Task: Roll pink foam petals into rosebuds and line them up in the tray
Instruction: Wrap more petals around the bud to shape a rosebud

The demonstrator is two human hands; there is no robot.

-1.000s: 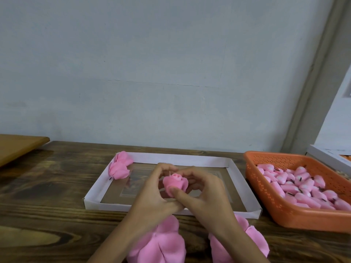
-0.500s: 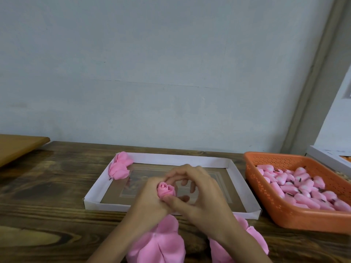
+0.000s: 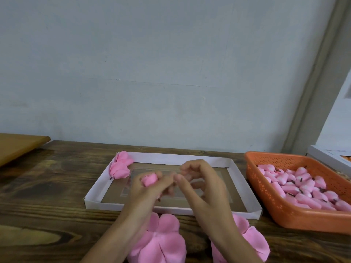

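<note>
Two finished rosebuds (image 3: 121,166) lie in the tray (image 3: 171,157), touching each other at its far left corner, with the start of a row there and nothing more. Most of the tray floor is bare cardboard, so by my reading you are early in the job.

A third rosebud (image 3: 149,179) is rolled and in your left hand (image 3: 144,192), raised over the left half of the tray and not yet set down. The fingers and thumb curl round its lower part and the spiral top pokes out above them. A short dark stem shows below the hand.

Your right hand (image 3: 205,188) hovers just beside the left, over the middle of the tray. Its fingers are bent, with the thumb tip and forefinger tip close together. No foam shows between them, but the blur is too heavy to say whether it pinches anything.

Left to do, as I judge it:
- Place this bud next to the two in the corner.
- Roll the flat pink petals (image 3: 159,242) that lie on the tabletop (image 3: 47,186) under your forearms, on the near side of the tray.

An orange basket (image 3: 269,202) to the right of the tray is heaped with small pink pieces (image 3: 303,186) with dark stems. That looks like plenty of stock.
</note>
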